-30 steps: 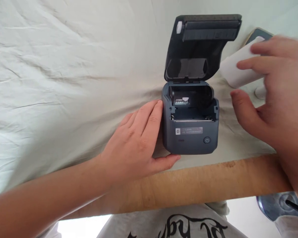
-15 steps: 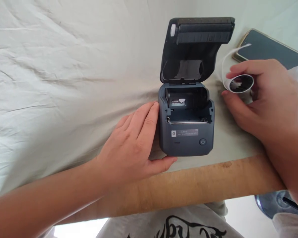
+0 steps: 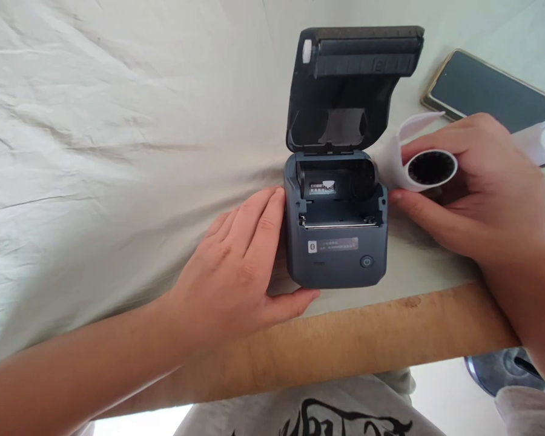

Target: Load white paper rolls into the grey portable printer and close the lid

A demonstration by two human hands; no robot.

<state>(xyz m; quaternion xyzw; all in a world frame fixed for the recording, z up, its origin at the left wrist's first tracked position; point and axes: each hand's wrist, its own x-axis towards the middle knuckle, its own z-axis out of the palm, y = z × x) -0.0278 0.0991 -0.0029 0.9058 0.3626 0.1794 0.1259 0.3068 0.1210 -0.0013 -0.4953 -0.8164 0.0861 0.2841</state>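
The type of place is uncertain: a creased cloth (image 3: 118,127), wooden counter edge (image 3: 367,339), phone (image 3: 490,91) and compact printer (image 3: 333,212) suit either a home or a small office.

1. A wooden tabletop (image 3: 372,339) shows bare along its near edge, rising slightly toward the right.
2. A pale cloth (image 3: 118,121) covers the rest, creased mostly at left.
3. 1 dark printer (image 3: 336,269) stands on the cloth, lid raised.
4. 1 phone (image 3: 490,91) lies at upper right, screen up.
5. 1 white roll (image 3: 531,140) overlaps the phone in view; its exact support is unclear.
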